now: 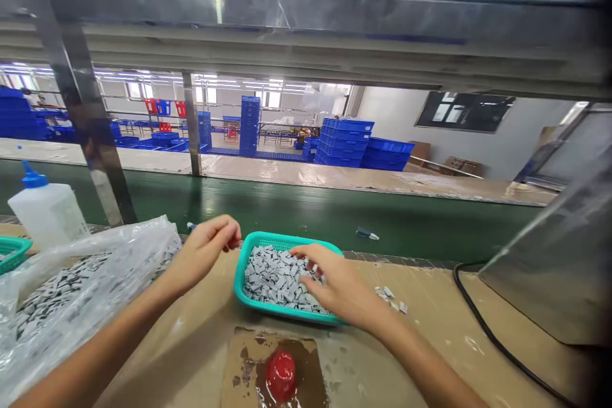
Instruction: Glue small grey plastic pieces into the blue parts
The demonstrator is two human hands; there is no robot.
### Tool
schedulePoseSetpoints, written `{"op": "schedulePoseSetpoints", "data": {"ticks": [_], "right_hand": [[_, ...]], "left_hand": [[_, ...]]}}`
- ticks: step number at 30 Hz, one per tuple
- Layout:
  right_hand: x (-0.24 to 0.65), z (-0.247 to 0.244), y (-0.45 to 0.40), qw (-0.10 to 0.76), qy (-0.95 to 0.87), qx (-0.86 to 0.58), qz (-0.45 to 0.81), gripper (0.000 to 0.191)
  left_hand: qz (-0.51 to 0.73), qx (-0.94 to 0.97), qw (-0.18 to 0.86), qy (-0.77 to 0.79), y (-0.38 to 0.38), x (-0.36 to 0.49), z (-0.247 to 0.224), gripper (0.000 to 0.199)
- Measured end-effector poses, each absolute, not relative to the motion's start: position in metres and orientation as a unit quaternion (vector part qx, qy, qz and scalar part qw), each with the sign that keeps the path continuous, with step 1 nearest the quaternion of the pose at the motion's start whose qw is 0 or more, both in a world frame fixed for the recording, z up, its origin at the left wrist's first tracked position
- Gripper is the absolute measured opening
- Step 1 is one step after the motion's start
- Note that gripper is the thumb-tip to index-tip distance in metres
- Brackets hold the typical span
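A green plastic basket (241, 296) stands on the brown-covered bench, filled with many small light-grey plastic pieces (275, 277). My right hand (329, 280) hovers over the basket's right side, thumb and fingers apart, with nothing visible between them. To the left of the basket, my left hand (210, 245) is raised with its fingers curled closed; whatever they may hold is hidden. In front of the basket, a shiny red rounded object (281, 375) sits on a wet piece of cardboard (239, 366).
An open clear plastic bag (138, 248) of similar pieces lies left, beside a white bottle (50, 210) with a blue nozzle. Behind runs a green conveyor belt (287, 204) carrying a small dark, white-tipped item (367, 234). A black cable (488, 331) and several loose pieces (389, 298) lie right.
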State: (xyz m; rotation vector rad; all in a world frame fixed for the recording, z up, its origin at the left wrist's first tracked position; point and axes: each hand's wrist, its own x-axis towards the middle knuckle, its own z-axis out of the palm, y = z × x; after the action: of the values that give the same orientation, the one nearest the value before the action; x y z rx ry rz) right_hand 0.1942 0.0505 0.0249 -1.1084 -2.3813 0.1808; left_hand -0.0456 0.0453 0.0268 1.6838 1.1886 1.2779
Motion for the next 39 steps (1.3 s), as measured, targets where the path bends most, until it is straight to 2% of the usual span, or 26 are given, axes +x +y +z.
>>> {"op": "schedulePoseSetpoints", "data": {"ticks": [1, 2, 6, 11, 15, 17, 18, 20, 22, 24, 26, 28, 33, 39], "right_hand": [[0.19, 0.016, 0.064, 0.192, -0.888, -0.413, 0.066, 0.045], [0.188, 0.007, 0.075, 0.171, -0.889, -0.419, 0.066, 0.047], [0.194, -0.019, 0.093, 0.16, -0.884, -0.435, 0.059, 0.037], [0.199, -0.02, 0.096, 0.209, -0.865, -0.453, 0.056, 0.036], [0.199, -0.016, 0.095, 0.267, -0.847, -0.456, 0.05, 0.03], [0.2, -0.009, 0.086, 0.303, -0.835, -0.457, 0.046, 0.027], [0.2, -0.004, 0.079, 0.322, -0.829, -0.455, 0.047, 0.025], [0.2, 0.008, 0.062, 0.364, -0.823, -0.432, 0.065, 0.024], [0.199, 0.018, 0.044, 0.402, -0.823, -0.392, 0.091, 0.025], [0.197, 0.025, 0.03, 0.432, -0.819, -0.364, 0.1, 0.027], [0.196, 0.028, 0.022, 0.451, -0.81, -0.364, 0.088, 0.026], [0.196, 0.027, 0.019, 0.462, -0.801, -0.367, 0.101, 0.023], [0.204, 0.015, 0.011, 0.464, -0.787, -0.371, 0.168, 0.022], [0.223, 0.006, 0.001, 0.498, -0.805, -0.317, 0.053, 0.019]], "left_hand": [[0.477, 0.653, 0.367, 0.46, 0.052, -0.041, 0.02, 0.028], [0.461, 0.65, 0.387, 0.464, 0.057, -0.037, 0.014, 0.027], [0.445, 0.626, 0.436, 0.469, 0.061, -0.034, 0.001, 0.023], [0.442, 0.631, 0.411, 0.488, 0.053, -0.027, 0.008, 0.021], [0.443, 0.66, 0.34, 0.502, 0.058, 0.001, 0.006, 0.051], [0.439, 0.686, 0.306, 0.493, 0.06, 0.016, 0.006, 0.056], [0.437, 0.694, 0.305, 0.484, 0.06, 0.023, 0.006, 0.051], [0.412, 0.707, 0.366, 0.443, 0.058, 0.034, 0.007, 0.035], [0.372, 0.688, 0.496, 0.377, 0.054, 0.042, 0.01, 0.02], [0.358, 0.633, 0.606, 0.322, 0.049, 0.045, 0.014, 0.015], [0.381, 0.584, 0.643, 0.315, 0.045, 0.044, 0.018, 0.014], [0.403, 0.584, 0.616, 0.342, 0.041, 0.041, 0.021, 0.013], [0.377, 0.694, 0.455, 0.412, 0.029, 0.036, 0.023, 0.013], [0.308, 0.742, 0.443, 0.398, 0.033, 0.05, 0.031, 0.012]]}}
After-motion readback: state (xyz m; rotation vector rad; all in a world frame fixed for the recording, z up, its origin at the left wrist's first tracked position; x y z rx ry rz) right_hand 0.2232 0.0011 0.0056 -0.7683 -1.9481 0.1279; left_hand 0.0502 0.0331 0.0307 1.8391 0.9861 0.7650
